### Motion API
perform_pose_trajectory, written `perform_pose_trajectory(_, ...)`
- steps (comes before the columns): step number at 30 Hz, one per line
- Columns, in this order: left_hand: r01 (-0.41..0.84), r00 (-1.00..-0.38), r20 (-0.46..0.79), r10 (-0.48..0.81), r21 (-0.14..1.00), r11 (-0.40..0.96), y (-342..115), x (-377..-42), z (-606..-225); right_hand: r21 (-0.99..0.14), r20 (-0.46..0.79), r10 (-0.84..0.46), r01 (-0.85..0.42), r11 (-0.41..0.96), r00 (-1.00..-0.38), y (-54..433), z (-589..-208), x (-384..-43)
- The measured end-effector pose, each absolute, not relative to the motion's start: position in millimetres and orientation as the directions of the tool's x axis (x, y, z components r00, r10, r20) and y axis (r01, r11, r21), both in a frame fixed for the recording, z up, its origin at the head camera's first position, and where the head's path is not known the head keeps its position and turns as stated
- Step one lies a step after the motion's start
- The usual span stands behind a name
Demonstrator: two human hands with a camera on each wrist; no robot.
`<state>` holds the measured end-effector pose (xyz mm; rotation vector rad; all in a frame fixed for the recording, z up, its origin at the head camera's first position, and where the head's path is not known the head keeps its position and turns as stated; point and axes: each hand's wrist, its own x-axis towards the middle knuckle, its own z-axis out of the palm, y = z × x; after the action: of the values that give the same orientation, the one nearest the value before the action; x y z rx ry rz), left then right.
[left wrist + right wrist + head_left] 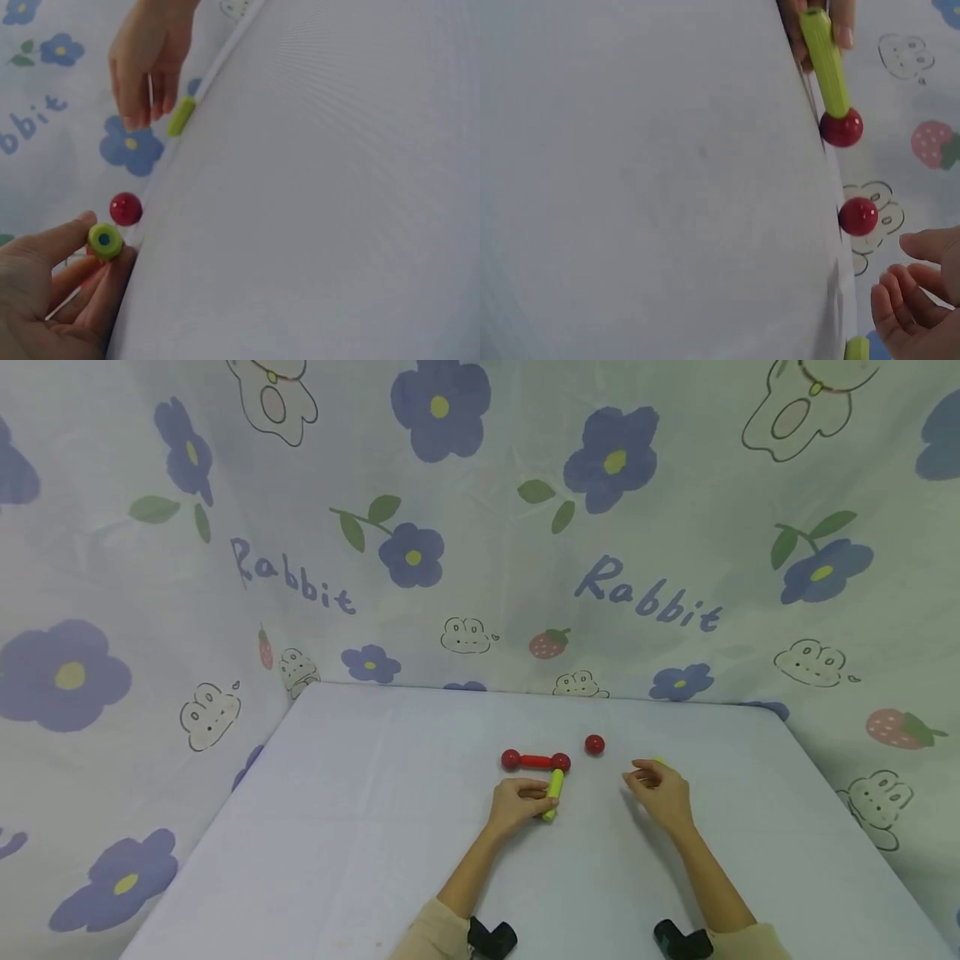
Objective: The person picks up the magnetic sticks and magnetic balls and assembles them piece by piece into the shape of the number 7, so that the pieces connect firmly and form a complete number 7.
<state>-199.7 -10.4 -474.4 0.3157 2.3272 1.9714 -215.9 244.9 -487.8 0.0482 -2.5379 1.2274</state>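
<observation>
My left hand (517, 806) pinches a yellow-green rod (555, 789) between thumb and fingers. The rod's far end meets a red ball (560, 762), which a red rod (536, 762) joins to another red ball (510, 760) on the left. In the left wrist view, the near end of the held rod (105, 241) shows a small hole. My right hand (662, 795) hovers over the table with relaxed fingers and holds nothing. Just beyond its fingers lies a second yellow-green rod (660, 761), mostly hidden by the hand in the head view.
A loose red ball (595, 744) sits on the white table (360, 827) between the joined pieces and my right hand. Behind the table hangs a cloth (487, 543) printed with flowers and rabbits. Black wrist devices (491, 937) show at both sleeves.
</observation>
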Motion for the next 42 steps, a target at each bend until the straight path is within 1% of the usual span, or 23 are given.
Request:
perform_pose_trajectory(4,0.114,-0.976,0.080,0.205,0.981,0.157,-11.3,-199.0,-474.5,-0.708,0.398,0.145,-0.202,0.677,-0.906,261.8,-486.5,-220.9)
perform_pose_trajectory(7,0.120,-0.974,0.086,0.209,0.981,0.152,-11.4,-199.6,-476.6,-0.697,0.420,0.171,-0.196,0.689,-0.891,272.8,-485.9,-224.7)
perform_pose_trajectory(9,0.125,-0.973,0.089,0.214,0.980,0.157,-11.4,-198.8,-475.9,-0.705,0.386,0.184,-0.160,0.691,-0.904,279.9,-486.2,-227.3)
perform_pose_trajectory(11,0.130,-0.971,0.093,0.219,0.978,0.161,-11.3,-197.6,-474.7,-0.702,0.324,0.177,-0.110,0.704,-0.929,286.2,-486.9,-229.6)
perform_pose_trajectory(14,0.135,-0.970,0.095,0.222,0.976,0.170,-11.2,-196.8,-473.2,-0.661,0.196,0.127,-0.035,0.749,-0.972,293.6,-489.1,-233.4)
perform_pose_trajectory(17,0.136,-0.970,0.096,0.224,0.976,0.170,-10.7,-200.1,-477.6,-0.612,0.120,0.075,-0.014,0.790,-0.990,297.3,-490.9,-237.5)
perform_pose_trajectory(19,0.138,-0.970,0.098,0.221,0.976,0.171,-9.7,-205.0,-485.8,-0.608,0.111,0.061,-0.019,0.794,-0.992,298.4,-492.3,-239.9)
perform_pose_trajectory(25,0.136,-0.974,0.092,0.208,0.969,0.208,-7.4,-218.3,-513.4,-0.607,0.143,0.049,-0.049,0.793,-0.988,297.8,-495.0,-244.1)
perform_pose_trajectory(32,0.112,-0.974,0.066,0.216,0.972,0.205,-7.2,-220.2,-517.0,-0.584,0.124,0.058,-0.025,0.811,-0.991,297.0,-493.0,-246.7)
perform_pose_trajectory(35,0.113,-0.974,0.068,0.214,0.972,0.206,-7.1,-220.2,-516.9,-0.619,0.071,0.067,0.008,0.786,-0.995,296.5,-490.0,-245.4)
perform_pose_trajectory(39,0.119,-0.975,0.074,0.211,0.971,0.207,-7.0,-219.9,-517.2,-0.722,-0.061,0.104,0.116,0.682,-0.993,295.2,-483.9,-240.6)
perform_pose_trajectory(42,0.125,-0.975,0.082,0.206,0.971,0.205,-7.0,-219.7,-517.5,-0.777,-0.122,0.115,0.167,0.607,-0.986,293.5,-480.0,-236.5)
